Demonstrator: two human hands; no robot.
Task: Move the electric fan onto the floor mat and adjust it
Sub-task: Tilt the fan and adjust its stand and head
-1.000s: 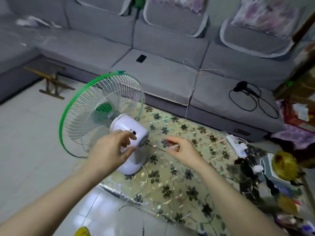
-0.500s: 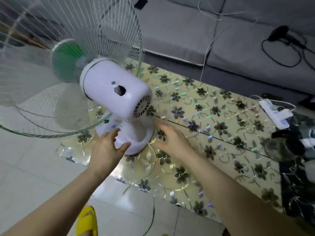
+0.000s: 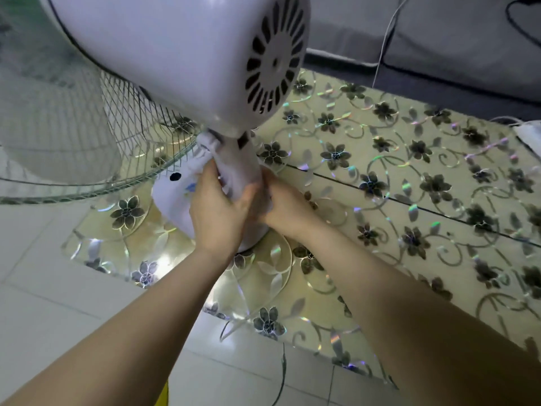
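Observation:
The white electric fan (image 3: 187, 54) stands on the near left corner of the shiny floral floor mat (image 3: 395, 177). Its motor housing fills the top of the view and its wire grille (image 3: 73, 127) hangs to the left. My left hand (image 3: 219, 209) wraps the fan's neck and base from the left. My right hand (image 3: 284, 206) grips the same neck from the right, fingers pressed against the left hand. The round base (image 3: 172, 200) shows partly beneath my hands; its rear is hidden.
Pale floor tiles (image 3: 58, 303) lie left of and in front of the mat. A grey sofa front (image 3: 439, 54) runs along the top right, with a thin white cable (image 3: 383, 42) hanging down it. A white power strip (image 3: 530, 136) pokes in at the right edge.
The camera has dropped much closer to the fan. Both hands have moved from the base's sides up onto the neck and closed around it.

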